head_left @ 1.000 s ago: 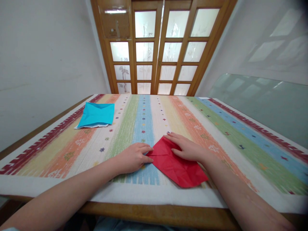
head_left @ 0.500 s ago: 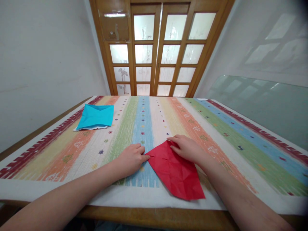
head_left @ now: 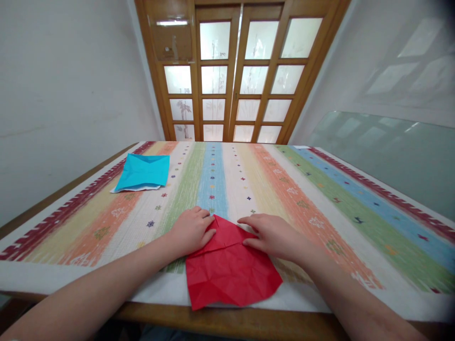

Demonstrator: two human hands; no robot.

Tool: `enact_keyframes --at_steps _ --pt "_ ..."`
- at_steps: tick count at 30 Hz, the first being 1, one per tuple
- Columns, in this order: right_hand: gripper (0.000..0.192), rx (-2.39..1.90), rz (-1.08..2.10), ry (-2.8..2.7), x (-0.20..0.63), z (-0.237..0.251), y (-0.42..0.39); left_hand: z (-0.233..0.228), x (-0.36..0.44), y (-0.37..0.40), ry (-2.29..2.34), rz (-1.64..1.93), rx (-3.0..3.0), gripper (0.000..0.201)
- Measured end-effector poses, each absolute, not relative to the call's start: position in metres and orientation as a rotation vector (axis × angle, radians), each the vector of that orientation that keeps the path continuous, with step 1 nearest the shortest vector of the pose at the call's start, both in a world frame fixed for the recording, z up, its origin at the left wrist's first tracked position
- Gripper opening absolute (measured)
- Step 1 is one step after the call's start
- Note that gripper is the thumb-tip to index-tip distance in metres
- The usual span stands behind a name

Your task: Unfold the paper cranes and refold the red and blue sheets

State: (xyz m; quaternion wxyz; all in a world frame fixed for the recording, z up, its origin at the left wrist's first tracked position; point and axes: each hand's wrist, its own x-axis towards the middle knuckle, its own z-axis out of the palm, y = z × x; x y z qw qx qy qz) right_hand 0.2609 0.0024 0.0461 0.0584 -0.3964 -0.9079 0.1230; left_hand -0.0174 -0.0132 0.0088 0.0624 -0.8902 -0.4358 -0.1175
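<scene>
A creased sheet of red paper (head_left: 232, 274) lies near the table's front edge, folded to a point at its far end and wider toward me. A crease or fold line crosses its upper part. My left hand (head_left: 192, 230) grips the paper's upper left edge, thumb on top and fingers bent. On the other side, my right hand (head_left: 272, 235) holds the upper right edge. Its thumb rests on the paper while the index finger reaches past the edge. The paper's underside is hidden.
A blue folded paper (head_left: 144, 171) with white paper under it lies on the left of the table. A striped, patterned tablecloth (head_left: 234, 189) covers the tabletop. Beyond stand wooden doors with glass panes (head_left: 213, 78). A pale glass panel (head_left: 384, 156) is at the right.
The red paper has turned, so its wide end now faces me and its point faces away. It has shifted left. My left hand has moved slightly up; my right hand sits a little lower.
</scene>
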Motion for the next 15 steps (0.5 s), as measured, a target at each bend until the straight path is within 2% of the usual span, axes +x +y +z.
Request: enact_keyframes --at_steps 6,15 --pt "0.024 -0.908 0.365 -2.804 0.246 0.047 -0.003 0.009 -0.017 -0.014 -1.327 -0.314 -2.706 0.03" --pt "0.025 -0.779 0.358 -2.782 0.237 0.038 -0.003 0.006 -0.02 -0.011 -1.35 -0.335 -2.706 0.039"
